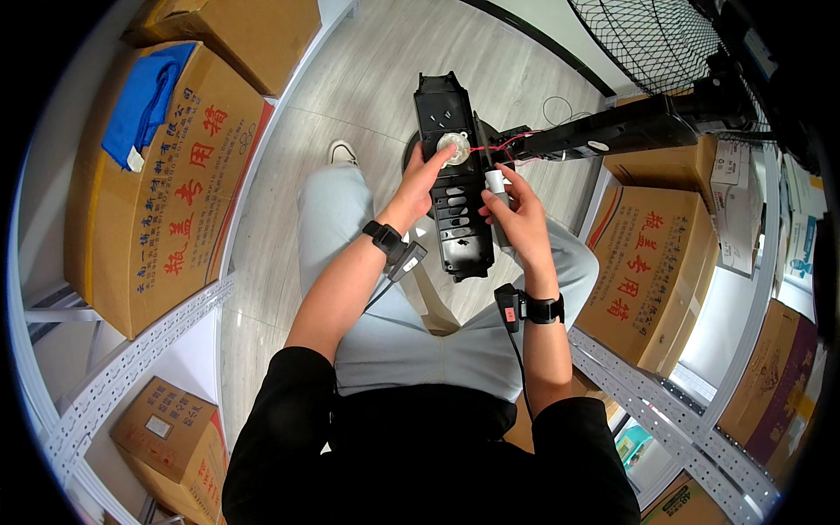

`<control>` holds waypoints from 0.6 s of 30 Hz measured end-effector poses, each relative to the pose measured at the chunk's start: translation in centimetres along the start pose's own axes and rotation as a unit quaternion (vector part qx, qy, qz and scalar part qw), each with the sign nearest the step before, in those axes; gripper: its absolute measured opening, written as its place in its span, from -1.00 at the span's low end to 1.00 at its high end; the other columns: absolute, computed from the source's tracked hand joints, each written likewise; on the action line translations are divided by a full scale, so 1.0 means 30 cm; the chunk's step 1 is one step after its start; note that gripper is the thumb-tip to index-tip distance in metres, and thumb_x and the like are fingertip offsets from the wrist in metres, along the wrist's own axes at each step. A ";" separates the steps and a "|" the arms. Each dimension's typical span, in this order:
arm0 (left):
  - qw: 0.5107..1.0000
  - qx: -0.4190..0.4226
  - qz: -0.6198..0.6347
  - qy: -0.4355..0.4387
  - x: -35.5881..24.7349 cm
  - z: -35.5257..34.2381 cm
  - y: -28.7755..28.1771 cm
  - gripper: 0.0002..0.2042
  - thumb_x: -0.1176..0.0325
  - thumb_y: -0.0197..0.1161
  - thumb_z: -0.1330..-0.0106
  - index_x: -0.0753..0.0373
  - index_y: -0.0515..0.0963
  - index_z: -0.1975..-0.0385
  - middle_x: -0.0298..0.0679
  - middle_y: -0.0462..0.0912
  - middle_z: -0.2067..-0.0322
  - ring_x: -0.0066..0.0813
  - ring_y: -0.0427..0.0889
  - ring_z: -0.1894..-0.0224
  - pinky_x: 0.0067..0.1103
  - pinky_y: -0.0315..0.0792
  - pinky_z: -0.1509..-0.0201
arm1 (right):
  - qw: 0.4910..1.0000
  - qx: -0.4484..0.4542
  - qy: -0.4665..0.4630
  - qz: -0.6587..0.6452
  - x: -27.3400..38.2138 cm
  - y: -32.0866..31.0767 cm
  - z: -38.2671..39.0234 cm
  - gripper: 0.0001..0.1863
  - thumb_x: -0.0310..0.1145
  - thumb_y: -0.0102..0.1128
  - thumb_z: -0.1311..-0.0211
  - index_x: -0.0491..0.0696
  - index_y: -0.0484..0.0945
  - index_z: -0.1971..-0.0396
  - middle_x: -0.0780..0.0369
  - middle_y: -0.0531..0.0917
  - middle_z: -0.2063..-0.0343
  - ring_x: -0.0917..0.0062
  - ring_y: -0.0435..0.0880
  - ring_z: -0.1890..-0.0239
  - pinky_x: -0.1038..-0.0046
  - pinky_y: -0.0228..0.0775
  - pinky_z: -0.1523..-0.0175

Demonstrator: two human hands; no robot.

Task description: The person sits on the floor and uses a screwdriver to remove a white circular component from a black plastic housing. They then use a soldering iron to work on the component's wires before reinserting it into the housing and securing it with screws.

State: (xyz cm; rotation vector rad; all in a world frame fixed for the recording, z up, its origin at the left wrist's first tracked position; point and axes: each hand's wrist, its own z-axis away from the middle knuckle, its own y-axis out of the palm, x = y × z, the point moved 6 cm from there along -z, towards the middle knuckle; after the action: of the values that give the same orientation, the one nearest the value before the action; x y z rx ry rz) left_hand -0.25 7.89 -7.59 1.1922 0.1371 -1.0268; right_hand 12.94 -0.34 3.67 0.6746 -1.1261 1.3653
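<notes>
My left hand (420,184) grips the long black plastic housing (464,249) at its left edge, with the thumb on a round whitish part (455,142) set in it. Slots run along the housing's lower half, and red wires (516,138) run from it toward a black fan column (630,127). My right hand (523,217) is closed on a white-and-grey cylindrical piece (495,181) at the housing's right side; what this piece is, I cannot make out. Both forearms carry black wrist straps with small devices.
A wire fan guard (639,39) hangs at upper right. Metal shelving (140,367) with cardboard boxes (184,219) flanks me on the left, a folded blue cloth (140,105) on one box. More boxes (634,271) are on the right shelves. My legs are below the housing.
</notes>
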 end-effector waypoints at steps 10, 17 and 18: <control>1.000 0.003 0.006 -0.007 -0.003 0.007 0.008 -0.51 0.22 0.33 -0.34 0.21 0.29 -0.16 -0.25 0.53 -0.02 -0.45 0.56 -0.05 -0.44 0.51 -0.09 | 0.999 0.022 0.001 -0.046 -0.002 0.002 -0.004 -0.36 -0.54 0.21 -0.23 -0.07 0.26 -0.33 0.14 0.64 0.12 0.58 0.70 0.27 0.57 0.54 0.26; 0.999 0.010 0.025 -0.027 0.001 0.001 0.001 -0.49 0.21 0.34 -0.33 0.20 0.30 -0.18 -0.25 0.53 -0.03 -0.44 0.57 -0.04 -0.44 0.52 -0.08 | 0.996 0.041 0.006 -0.083 0.013 0.005 0.000 -0.37 -0.57 0.15 -0.22 -0.05 0.26 -0.32 0.13 0.63 0.03 0.56 0.67 0.19 0.57 0.50 0.27; 0.999 0.012 0.031 -0.031 0.003 0.001 0.003 -0.49 0.21 0.33 -0.33 0.20 0.30 -0.18 -0.25 0.53 -0.03 -0.44 0.57 -0.04 -0.43 0.53 -0.07 | 0.995 0.044 0.010 -0.086 0.015 0.006 0.002 -0.39 -0.56 0.14 -0.24 -0.05 0.26 -0.31 0.12 0.63 0.00 0.55 0.66 0.18 0.58 0.48 0.27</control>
State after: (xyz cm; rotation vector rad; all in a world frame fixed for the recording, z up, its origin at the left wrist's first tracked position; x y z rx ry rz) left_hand -0.15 7.82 -7.57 1.1776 0.0401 -1.0117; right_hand 12.68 -0.18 4.05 0.8007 -0.9735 1.2770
